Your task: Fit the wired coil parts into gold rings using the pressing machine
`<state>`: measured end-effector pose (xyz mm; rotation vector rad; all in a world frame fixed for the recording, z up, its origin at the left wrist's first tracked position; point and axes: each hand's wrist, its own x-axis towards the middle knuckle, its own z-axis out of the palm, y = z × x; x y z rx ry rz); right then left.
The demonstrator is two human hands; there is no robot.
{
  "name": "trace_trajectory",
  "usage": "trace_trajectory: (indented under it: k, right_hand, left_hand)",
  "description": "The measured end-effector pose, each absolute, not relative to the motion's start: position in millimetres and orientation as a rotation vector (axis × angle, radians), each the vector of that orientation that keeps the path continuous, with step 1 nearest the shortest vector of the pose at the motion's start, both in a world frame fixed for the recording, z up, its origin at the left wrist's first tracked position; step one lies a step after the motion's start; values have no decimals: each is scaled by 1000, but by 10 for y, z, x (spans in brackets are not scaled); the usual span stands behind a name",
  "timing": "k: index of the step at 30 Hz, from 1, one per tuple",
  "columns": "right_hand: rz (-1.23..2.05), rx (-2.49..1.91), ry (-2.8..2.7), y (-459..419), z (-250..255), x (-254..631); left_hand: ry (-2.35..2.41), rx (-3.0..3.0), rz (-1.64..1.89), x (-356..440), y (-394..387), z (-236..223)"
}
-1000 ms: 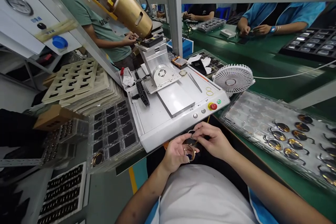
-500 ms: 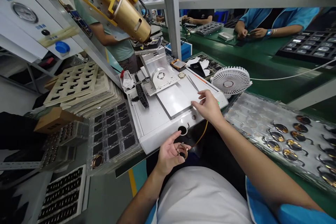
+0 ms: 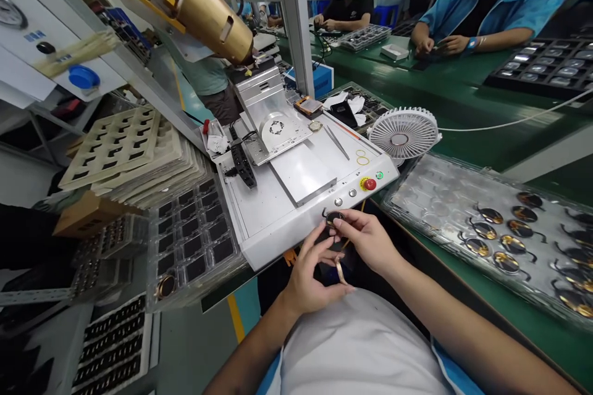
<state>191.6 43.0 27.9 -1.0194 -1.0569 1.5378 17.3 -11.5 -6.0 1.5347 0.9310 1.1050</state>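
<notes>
A gold-toned metal ring [image 3: 340, 270] is held in the closed grip of the left hand [image 3: 319, 268], near the torso. A round black disc with a thin dark tail [image 3: 334, 218] is pinched in the right hand's [image 3: 368, 237] grip, before the white machine base [image 3: 278, 222].

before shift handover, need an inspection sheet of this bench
Surface: white machine base, dark specks near its left side
Things in hand: copper-coloured ring, round dark part
Clutter: tweezers, two thin yellow rings and black strip on the base
Left hand: holds the ring
Right hand: pinches the dark part
Cables: white cable beside fan
Surroundings: co-workers across the green table
</notes>
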Motion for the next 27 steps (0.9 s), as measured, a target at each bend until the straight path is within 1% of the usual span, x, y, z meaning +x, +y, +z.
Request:
trace_trajectory:
  k: [4,7,10,14,17,22,27]
  right_hand:
    - [1596,-1025,-1116,443,341,2030]
    - [1605,-1038,-1066,440,320,2031]
    - [1686,-999,-1020,445,284,2020]
    - [1751,-986,-965,440,245,2020]
    - [1762,-1006,-903,430,233,2028]
    - [1862,-1017,-891,380,286,2033]
    - [2007,-985,-838,258,365,1922]
  left_hand:
    - [874,1480,1145,143,-109,-54]
    - [890,1588,1096,134,-96,-28]
    - [972,1705,1010,127,-80,1]
    - [983,1731,1004,107,-73,-20]
    - [923,1588,1094,91,-83,-78]
    - [813,1133,1317,83,-54,-156]
    - [803,962,1356,106,-17,-205]
